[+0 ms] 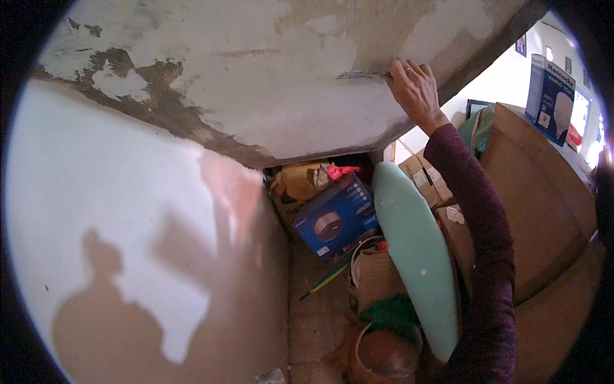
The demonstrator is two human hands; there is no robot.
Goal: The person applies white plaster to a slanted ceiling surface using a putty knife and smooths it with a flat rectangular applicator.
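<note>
My right hand (412,86) is raised against a sloping plastered slab (256,83), with its fingers curled closed. From the fingers a thin flat scraper (363,75) sticks out to the left, its edge lying along the plaster. Its handle is hidden by the hand. Around it the surface is patchy, pale grey and cream, with dark rough areas toward the left and along the lower edge. A maroon sleeve covers my right forearm, which reaches up from the lower right. My left hand is out of view.
Below the slab are a blue box (336,217), a pale green ironing-board-shaped panel (419,262), a bucket (387,352) with green cloth, and cardboard boxes (425,179). A light-bulb box (550,99) stands on brown furniture (537,205) at right. A white wall (115,192) rises at left.
</note>
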